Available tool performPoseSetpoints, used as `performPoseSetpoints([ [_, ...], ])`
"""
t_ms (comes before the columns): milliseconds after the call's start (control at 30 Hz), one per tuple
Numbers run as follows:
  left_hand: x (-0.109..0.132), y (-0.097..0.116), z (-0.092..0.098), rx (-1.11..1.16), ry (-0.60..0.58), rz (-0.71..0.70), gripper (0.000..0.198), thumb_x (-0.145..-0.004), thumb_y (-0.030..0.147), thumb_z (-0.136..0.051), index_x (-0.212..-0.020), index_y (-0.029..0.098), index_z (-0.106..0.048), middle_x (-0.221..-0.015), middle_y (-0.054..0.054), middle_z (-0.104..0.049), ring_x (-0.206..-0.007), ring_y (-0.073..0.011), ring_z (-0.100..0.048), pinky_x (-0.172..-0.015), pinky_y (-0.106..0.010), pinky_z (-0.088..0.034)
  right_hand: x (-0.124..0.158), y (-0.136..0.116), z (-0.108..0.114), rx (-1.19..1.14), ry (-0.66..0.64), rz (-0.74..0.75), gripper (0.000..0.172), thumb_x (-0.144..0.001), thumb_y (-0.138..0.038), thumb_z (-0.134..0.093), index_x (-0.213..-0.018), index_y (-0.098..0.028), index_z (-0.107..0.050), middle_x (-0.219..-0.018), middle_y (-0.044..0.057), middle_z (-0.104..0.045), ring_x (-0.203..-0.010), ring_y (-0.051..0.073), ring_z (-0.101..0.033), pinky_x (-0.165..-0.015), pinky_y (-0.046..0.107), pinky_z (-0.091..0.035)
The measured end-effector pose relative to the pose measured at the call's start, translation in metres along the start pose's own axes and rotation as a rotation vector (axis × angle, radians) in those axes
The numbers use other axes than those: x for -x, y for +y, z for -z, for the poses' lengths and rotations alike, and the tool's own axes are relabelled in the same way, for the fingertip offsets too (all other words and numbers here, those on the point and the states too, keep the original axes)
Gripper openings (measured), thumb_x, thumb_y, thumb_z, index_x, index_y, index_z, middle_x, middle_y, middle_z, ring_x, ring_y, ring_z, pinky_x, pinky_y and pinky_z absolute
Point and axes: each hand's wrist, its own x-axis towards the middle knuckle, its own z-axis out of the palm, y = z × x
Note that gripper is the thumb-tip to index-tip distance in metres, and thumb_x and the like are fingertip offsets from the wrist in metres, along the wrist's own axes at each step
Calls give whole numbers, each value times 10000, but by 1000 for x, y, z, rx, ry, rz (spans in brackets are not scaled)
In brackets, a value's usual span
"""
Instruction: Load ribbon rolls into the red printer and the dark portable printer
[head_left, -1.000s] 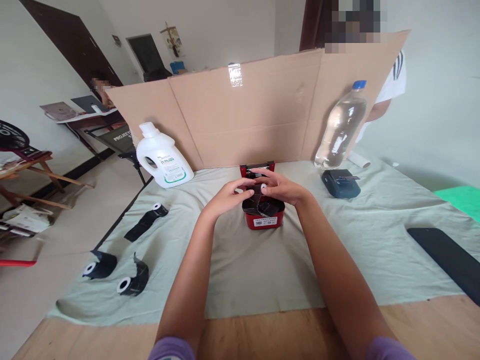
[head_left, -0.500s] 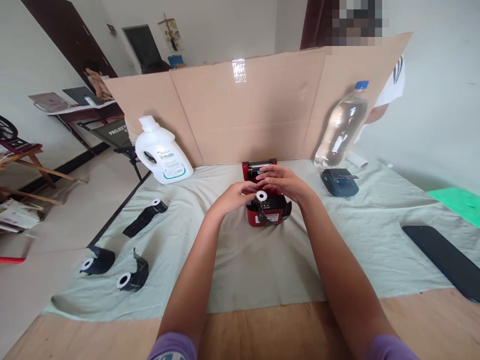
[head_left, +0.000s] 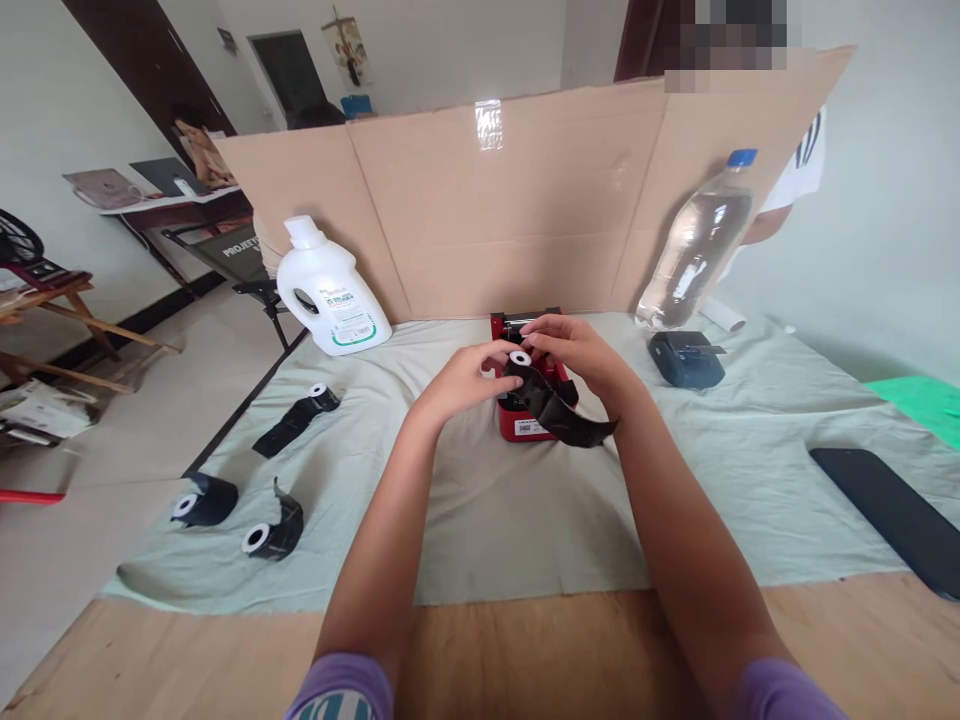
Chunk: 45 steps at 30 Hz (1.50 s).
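A black paper roll (head_left: 551, 405) with a white core is held over a small red printer (head_left: 517, 428) whose lid is raised. My left hand (head_left: 476, 380) is closed around the roll's near end, thumb below and fingers above. The fingers of my right hand (head_left: 577, 350) are bent against the roll's far side, their tips partly hidden. The roll's loose strip hangs down to the right, reaching my right wrist. Much of the printer's inside is covered by my hands and the strip.
Several more black rolls, one of them here (head_left: 277, 530), lie on the left of the cloth (head_left: 487, 540). A white jug (head_left: 330, 290), a clear bottle (head_left: 697, 250), a dark printer (head_left: 686, 360) and a phone (head_left: 885, 515) stand around. A cardboard screen (head_left: 510, 220) closes the back; a person is behind it.
Both hands have closed in on the roll and lifted slightly. The roll has turned, and its loose strip now swings out to the right. The view has shifted a little.
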Motion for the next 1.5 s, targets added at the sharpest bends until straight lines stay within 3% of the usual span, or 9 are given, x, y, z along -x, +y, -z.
performPoseSetpoints([
  [200,-5,-7,-6,161,180,80,467,-790,347,-761,-1223,217,-645,-1026,-62,-684,-893,-189,-662,-753,-316,-570,9,-10,5,192,-170,113,354,-819,-394,-711,-1147,-260,-706,-832,13,-643,-759,185,-578,-690,323,-441],
  [300,-9,-14,-13,147,249,100,509,-734,350,-820,-1183,214,-622,-1036,-66,-690,-991,-211,-669,-823,-328,-564,9,-8,5,287,-186,159,280,-802,-324,-697,-1072,-251,-682,-792,-9,-599,-724,168,-548,-664,301,-416],
  [500,-18,-23,-25,326,193,193,446,-752,171,-740,-1167,176,-577,-1109,-112,-717,-1036,-232,-685,-831,-361,-577,-1,8,8,595,-149,178,230,-762,-158,-665,-976,-236,-691,-888,25,-687,-814,214,-597,-708,320,-434],
  [733,-15,-33,2,301,376,251,271,-771,184,-694,-1034,159,-639,-1143,-140,-726,-1104,-256,-680,-840,-392,-584,-16,39,7,822,-31,74,224,-776,-157,-672,-976,-225,-747,-1018,90,-723,-954,277,-626,-822,382,-480],
  [867,-5,-27,13,116,120,134,254,-795,264,-704,-1041,203,-725,-1158,-88,-741,-1135,-254,-672,-977,-397,-523,-27,56,1,836,5,63,249,-741,-150,-714,-971,-228,-767,-895,114,-716,-1097,333,-555,-871,416,-481],
  [1033,7,7,-3,-157,-291,77,387,-718,355,-794,-1101,316,-753,-1152,-8,-748,-1064,-289,-676,-923,-352,-484,-36,59,-2,849,-42,37,182,-686,-137,-759,-844,-224,-781,-783,128,-708,-1116,380,-499,-899,462,-459],
  [1233,16,41,-28,-539,-290,78,275,-737,256,-740,-1010,270,-719,-1020,-46,-730,-995,-320,-630,-925,-427,-400,-26,38,31,717,17,24,154,-777,-378,-750,-883,-274,-790,-929,78,-738,-1159,369,-516,-1012,536,-409],
  [1367,21,46,-52,-727,-204,115,641,-656,223,-839,-1264,216,-635,-1329,-151,-605,-1181,-389,-526,-976,-477,-385,-28,33,44,519,326,88,381,-855,-439,-659,-1164,-219,-704,-1167,108,-706,-1116,314,-586,-1048,519,-411],
  [1500,20,45,-74,-910,-254,146,962,-680,105,-809,-1539,228,-393,-1477,-168,-495,-1281,-384,-478,-1021,-466,-398,-43,49,32,258,358,98,466,-863,-446,-629,-1257,-196,-620,-1262,133,-662,-1033,260,-630,-957,462,-495],
])
